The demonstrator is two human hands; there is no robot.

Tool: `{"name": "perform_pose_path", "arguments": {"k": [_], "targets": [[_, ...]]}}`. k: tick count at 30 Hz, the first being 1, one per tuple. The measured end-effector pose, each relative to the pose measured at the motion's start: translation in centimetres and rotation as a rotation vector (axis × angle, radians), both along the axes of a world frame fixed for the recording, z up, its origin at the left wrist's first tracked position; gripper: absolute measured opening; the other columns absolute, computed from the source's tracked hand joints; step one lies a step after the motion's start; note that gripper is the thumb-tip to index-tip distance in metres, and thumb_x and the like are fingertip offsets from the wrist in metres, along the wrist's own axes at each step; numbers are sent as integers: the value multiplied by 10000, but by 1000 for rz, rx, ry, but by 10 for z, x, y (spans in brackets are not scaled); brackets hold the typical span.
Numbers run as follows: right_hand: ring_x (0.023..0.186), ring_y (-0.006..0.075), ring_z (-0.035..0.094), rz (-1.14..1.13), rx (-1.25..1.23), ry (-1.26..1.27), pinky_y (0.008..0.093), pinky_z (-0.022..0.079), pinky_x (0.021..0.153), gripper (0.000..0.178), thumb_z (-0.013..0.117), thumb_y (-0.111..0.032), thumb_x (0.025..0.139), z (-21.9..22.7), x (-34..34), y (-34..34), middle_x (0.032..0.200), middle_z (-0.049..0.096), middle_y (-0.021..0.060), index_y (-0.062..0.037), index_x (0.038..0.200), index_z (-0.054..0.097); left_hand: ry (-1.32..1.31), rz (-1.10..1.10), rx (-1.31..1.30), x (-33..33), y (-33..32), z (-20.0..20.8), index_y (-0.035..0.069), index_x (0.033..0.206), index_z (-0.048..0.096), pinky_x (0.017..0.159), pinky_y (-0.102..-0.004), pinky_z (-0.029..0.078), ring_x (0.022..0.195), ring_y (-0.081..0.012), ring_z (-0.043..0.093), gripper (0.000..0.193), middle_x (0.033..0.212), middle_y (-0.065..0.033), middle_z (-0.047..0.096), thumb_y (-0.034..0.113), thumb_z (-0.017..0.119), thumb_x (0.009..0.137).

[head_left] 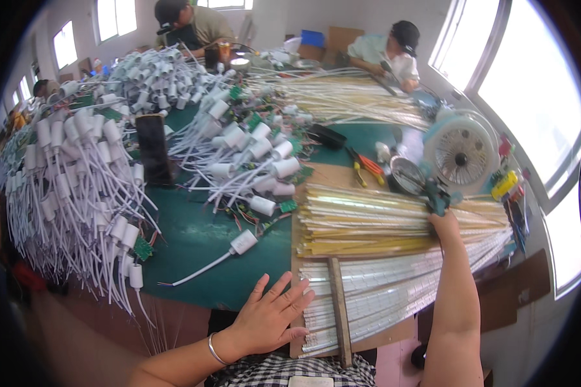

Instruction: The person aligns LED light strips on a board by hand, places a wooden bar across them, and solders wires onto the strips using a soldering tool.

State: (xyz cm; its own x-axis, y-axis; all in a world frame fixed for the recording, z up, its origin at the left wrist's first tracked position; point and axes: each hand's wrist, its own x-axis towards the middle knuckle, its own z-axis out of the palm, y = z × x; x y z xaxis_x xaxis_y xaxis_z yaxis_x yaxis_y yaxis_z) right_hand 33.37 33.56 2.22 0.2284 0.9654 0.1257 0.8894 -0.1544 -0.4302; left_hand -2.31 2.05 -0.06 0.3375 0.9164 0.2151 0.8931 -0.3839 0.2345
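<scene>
My left hand is open, fingers spread, at the ends of the white LED strips near the table's front edge. A wooden bar lies across those strips, just right of that hand. Reaching forward, my right hand is closed round a dark green hand tool, whose exact kind I cannot make out. The tool is beside a round metal bowl and over the far side of the yellow strips. A white lamp cap with a cable lies alone on the green tabletop.
Heaps of white cabled lamp caps fill the left, beside an upright phone. Orange-handled pliers lie near a white fan. Two people, one at the back right, sit across the table; another is partly visible at far left.
</scene>
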Motion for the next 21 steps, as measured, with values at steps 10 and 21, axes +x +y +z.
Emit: {"name": "perform_pose_path", "arguments": {"k": [10,21], "targets": [[683,123,518,-15,618,875,251,448,615,492,657,-122,838,42,5,-56,925,526,61,13,1247,420,-295,417,519,-157,136,45,11,1346,449,1065,-428,345,1246,-376,462,607,1336,-199,504,228,681,828],[704,121,497,-423,1012,603,272,428,664,516,661,-197,896,60,110,-208,920,544,58,15,1298,416,-522,550,19,-223,237,14,11,1266,540,959,-413,434,1122,-354,577,747,1196,-233,601,438,752,692]]}}
